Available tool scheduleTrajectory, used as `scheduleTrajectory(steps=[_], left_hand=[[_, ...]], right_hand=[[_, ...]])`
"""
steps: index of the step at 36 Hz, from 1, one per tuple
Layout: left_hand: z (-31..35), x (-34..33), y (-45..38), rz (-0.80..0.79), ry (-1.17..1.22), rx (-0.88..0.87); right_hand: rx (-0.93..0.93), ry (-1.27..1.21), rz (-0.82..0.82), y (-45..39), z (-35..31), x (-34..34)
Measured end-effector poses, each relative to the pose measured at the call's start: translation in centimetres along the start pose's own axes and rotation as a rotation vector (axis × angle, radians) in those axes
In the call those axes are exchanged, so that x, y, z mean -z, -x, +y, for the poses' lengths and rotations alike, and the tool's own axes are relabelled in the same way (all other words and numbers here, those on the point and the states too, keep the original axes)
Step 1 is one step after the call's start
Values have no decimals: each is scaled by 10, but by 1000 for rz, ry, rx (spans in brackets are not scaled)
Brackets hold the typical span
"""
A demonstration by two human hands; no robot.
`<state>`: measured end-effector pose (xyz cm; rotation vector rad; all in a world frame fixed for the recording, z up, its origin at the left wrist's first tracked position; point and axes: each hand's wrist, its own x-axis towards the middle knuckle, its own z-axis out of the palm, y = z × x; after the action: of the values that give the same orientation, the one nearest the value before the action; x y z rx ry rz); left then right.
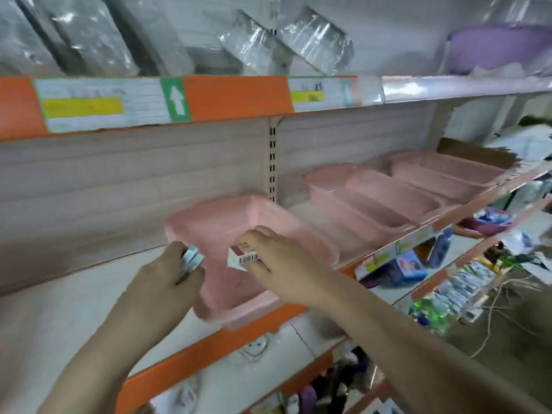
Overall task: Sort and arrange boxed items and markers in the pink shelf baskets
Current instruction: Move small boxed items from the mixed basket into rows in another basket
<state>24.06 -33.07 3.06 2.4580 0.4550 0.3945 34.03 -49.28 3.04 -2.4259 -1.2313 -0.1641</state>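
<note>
Shelf: we log it as the largest item, pale board with an orange front edge, carrying a row of pink baskets.

Near pink basket: sits under both our grips, at the shelf's front edge; its interior looks bare so far as we see.

Three further pink baskets: ranged well off to the right of our right grip, apparently unfilled.

Right hand: grip pinches a small white-and-red barcoded box, held over the near basket's interior.

Left hand: grip curls round a thin stack of teal-edged packets, just beside the basket's left rim.

Step in hand, as we judge it: placing the boxed item. The next move calls for lowering it flat to the basket floor, then bringing the packets across.
</note>
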Motion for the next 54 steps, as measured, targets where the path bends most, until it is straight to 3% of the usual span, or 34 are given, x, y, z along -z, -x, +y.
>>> scheduleTrajectory(steps=[8,16,34,42,54], left_hand=[[81,-81,-20,12,67,-104],[143,-139,-55,-73,31,-170],[301,-274,-174,-34,149,-234],[357,-320,-203,-73,160,-216],[464,-434,-240,-30,124,-132]], right_hand=[[-112,-50,50,47,94,37],[-167,-92,79,72,175,60],[-277,-99,127,65,393,144],[-309,-218,175,68,479,172],[-256,-315,11,76,636,225]])
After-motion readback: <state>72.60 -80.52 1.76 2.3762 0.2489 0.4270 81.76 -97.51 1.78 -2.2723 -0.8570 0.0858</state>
